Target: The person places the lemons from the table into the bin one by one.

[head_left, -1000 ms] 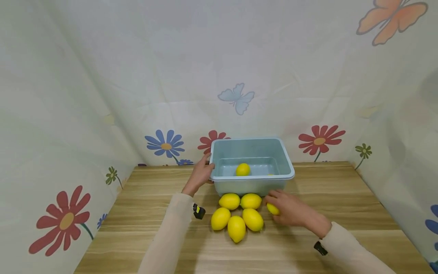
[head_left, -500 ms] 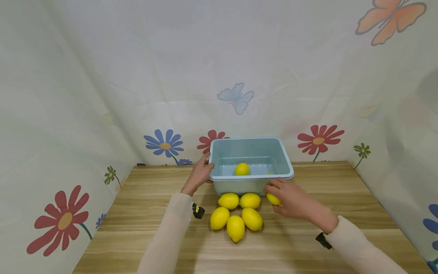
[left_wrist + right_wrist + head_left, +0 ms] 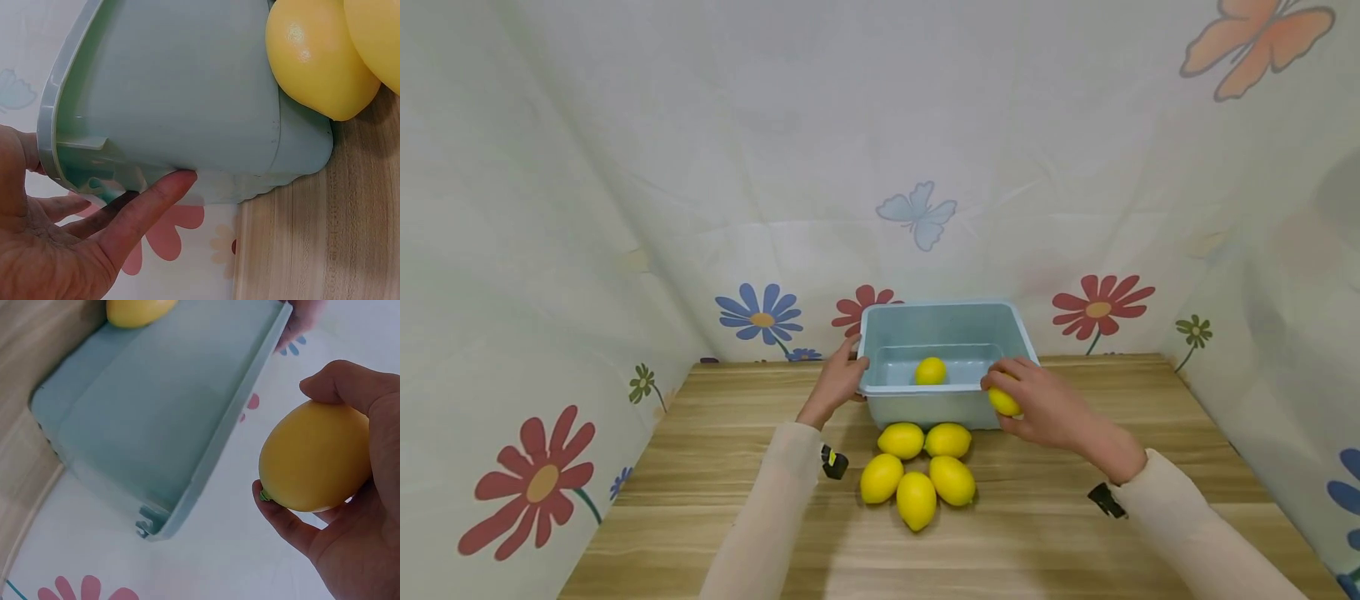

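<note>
A light blue plastic basin [image 3: 955, 408] stands at the back of the wooden table. My left hand [image 3: 837, 383] holds its left rim; in the left wrist view, fingers [image 3: 147, 215] of that hand lie against the outer wall below the rim. With my right hand [image 3: 1041, 404] I grip a yellow lemon [image 3: 1004, 402] at the basin's front right rim. The right wrist view shows this lemon [image 3: 319, 456] between thumb and fingers, beside the basin [image 3: 156, 412]. Inside the basin sits another lemon [image 3: 931, 371].
Several lemons [image 3: 917, 500] lie grouped on the table [image 3: 1037, 550] in front of the basin, the back ones close to its front wall. A white cloth [image 3: 805, 167] printed with flowers and butterflies hangs behind and at both sides.
My right hand has lifted the lemon from the table beside the group up to the basin's front right rim. The left hand and the basin have stayed in place.
</note>
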Tool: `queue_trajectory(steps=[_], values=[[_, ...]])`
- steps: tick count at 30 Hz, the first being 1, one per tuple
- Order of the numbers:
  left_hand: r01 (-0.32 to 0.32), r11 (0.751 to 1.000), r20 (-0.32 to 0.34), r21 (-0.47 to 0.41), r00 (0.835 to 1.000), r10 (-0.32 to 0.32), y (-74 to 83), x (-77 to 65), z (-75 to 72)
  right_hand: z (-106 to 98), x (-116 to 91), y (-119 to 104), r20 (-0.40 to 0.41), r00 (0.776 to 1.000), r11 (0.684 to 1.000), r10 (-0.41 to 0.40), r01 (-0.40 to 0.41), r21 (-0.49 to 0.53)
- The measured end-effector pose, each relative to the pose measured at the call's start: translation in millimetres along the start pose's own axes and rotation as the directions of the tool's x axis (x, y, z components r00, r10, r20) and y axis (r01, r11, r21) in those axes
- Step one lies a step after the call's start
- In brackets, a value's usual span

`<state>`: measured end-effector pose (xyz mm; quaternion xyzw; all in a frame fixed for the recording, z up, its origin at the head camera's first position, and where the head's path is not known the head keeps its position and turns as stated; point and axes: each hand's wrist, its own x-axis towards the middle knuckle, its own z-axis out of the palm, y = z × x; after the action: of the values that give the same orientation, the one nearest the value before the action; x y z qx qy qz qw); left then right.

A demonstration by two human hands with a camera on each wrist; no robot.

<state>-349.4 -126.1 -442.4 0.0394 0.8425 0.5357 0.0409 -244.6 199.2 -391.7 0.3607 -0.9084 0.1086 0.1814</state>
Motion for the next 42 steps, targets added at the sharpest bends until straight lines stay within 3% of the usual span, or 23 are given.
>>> queue_trajectory(steps=[11, 21, 42], values=[[-0.004, 1.0, -0.001, -0.001, 1.0, 0.004, -0.1, 0.0, 0.2, -15.8, 31.0, 9.9, -0.022, 1.0, 1.0, 0.015, -0.014, 0.022], [0.021, 0.999, 0.012, -0.024, 1.0, -0.02, 0.3, 1.0, -3.0, -22.5, 54.5, 18.6, 0.03, 0.998, 0.999, 0.047, -0.048, 0.006], [0.055, 0.998, -0.014, 0.018, 0.998, -0.054, 14.5, 3.6, -9.0, -21.1, 64.1, 38.3, 0.094, 0.99, 0.994, 0.107, -0.108, 0.0]])
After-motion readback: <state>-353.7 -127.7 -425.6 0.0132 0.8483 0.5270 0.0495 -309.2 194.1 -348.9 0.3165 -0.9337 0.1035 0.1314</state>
